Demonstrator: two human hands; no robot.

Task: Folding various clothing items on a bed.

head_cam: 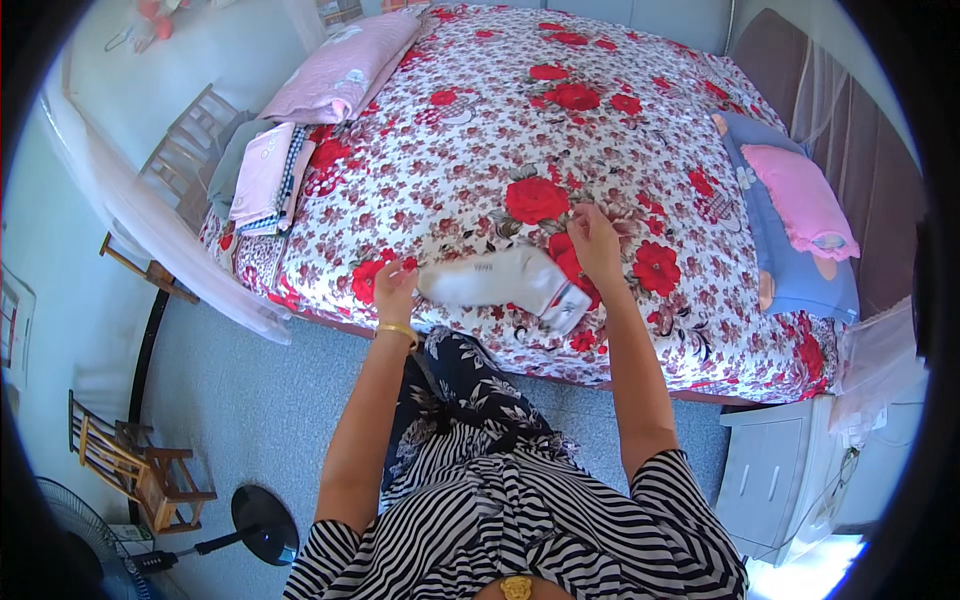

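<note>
A white sock (487, 279) with a dark and red striped cuff lies along the near part of the floral bedspread (465, 165). It is slightly blurred, and its body bears small dark marks. My left hand (395, 291), with a gold-coloured bangle (399, 330) at the wrist, is right beside the toe end. Its fingers are apart; whether they touch the sock is unclear. Beyond the cuff, over the red flowers, my right hand (596, 244) is apart from the sock. Its fingers are loosely bent with nothing visible in them.
Folded cloths (264, 176) and a pink pillow (341, 71) lie on the bed's left side. At right are a blue pillow (795, 277) and a small pink pillow (802, 199). A wooden chair (142, 472), a fan base (265, 525) and a bedside cabinet (772, 472) stand around; netting (187, 247) hangs left.
</note>
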